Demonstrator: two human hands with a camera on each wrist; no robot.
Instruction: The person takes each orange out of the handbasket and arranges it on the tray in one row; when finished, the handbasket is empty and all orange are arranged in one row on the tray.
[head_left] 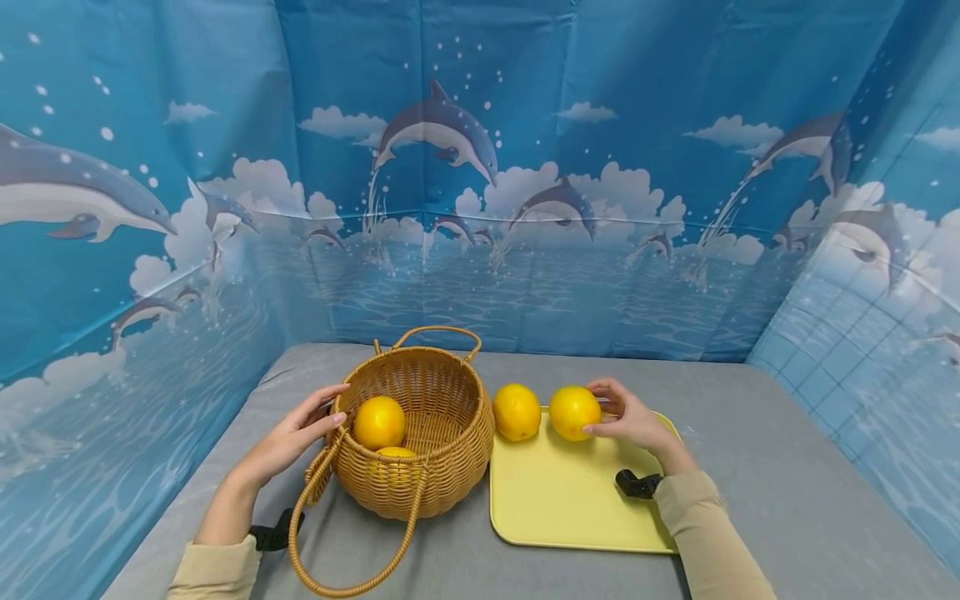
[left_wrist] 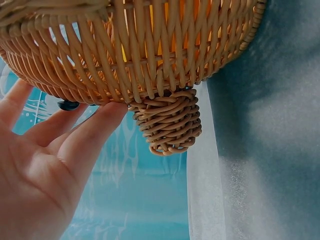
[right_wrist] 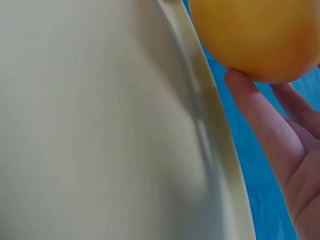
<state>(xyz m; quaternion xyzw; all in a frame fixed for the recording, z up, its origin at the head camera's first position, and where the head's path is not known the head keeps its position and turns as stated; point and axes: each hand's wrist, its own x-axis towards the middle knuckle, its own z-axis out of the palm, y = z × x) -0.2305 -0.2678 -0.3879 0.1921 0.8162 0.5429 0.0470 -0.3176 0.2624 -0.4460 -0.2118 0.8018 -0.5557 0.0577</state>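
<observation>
Left hand: from here I see it uncurled against the basket
Right hand: gripping the rightmost orange by the tray

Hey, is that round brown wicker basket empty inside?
No, at least two round, shiny yellow fruits lie inside the round brown wicker basket in the head view.

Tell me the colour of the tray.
Pale yellow; the tray shows best in the head view.
</observation>
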